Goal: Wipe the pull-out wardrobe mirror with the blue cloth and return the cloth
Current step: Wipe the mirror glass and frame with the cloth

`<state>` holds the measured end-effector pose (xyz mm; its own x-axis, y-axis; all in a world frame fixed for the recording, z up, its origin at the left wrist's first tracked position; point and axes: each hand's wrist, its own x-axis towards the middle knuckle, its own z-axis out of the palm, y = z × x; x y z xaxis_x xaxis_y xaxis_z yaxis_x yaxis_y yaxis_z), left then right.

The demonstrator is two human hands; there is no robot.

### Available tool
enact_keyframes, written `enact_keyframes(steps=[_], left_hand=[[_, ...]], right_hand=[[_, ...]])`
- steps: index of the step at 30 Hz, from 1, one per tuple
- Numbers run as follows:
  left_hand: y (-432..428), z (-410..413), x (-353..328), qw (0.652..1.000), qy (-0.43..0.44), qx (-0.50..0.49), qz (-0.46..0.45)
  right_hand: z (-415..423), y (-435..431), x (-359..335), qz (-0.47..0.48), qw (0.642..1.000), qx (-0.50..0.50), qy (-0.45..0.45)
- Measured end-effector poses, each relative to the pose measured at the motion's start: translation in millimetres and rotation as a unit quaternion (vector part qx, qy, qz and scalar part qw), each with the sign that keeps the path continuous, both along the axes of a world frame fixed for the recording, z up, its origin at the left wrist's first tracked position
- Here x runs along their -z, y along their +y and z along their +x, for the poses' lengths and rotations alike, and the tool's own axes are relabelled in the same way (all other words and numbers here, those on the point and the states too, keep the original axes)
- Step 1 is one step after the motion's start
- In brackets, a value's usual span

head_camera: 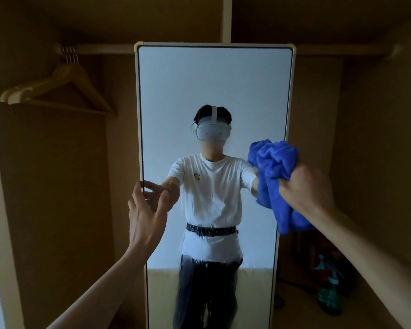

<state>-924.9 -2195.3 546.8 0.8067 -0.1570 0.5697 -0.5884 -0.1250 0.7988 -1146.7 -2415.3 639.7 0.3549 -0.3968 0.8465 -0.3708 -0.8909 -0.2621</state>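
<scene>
Blue and bunched, the cloth (274,167) is gripped in the curled fingers of the right hand (304,186) and held against the mirror's right edge at about mid-height, its loose tail hanging below the fist. The pull-out mirror (214,86) stands upright in the middle of the wooden wardrobe (57,186), and streaks of moisture can be seen across its lower half. Its left edge is touched by the left hand (150,205), whose fingers are spread and relaxed, nothing being grasped. The wiping step appears to be under way; it would be done well if the panel were steadied from the left while the cloth is drawn across in overlapping passes, downward into the streaked zone. Wooden hangers (55,91) are hung on the rail at upper left.
</scene>
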Motion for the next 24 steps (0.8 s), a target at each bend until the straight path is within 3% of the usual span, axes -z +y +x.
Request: enact_keyframes(steps=[14,22,24], left_hand=[[-13.0,9.2,-29.4,0.999,-0.004,0.012,-0.043],[-20.8,8.4,-24.1,0.998,0.002,-0.005,-0.066],[-21.0,8.1,-23.9,0.997,0.002,-0.002,-0.071]], right_hand=[[21.1,-3.0,2.0,0.011,0.999,0.041,-0.034],[34.9,-0.7,10.2,-0.036,0.995,-0.015,-0.088],[38.4,9.4,0.9,-0.032,0.989,-0.125,-0.076]])
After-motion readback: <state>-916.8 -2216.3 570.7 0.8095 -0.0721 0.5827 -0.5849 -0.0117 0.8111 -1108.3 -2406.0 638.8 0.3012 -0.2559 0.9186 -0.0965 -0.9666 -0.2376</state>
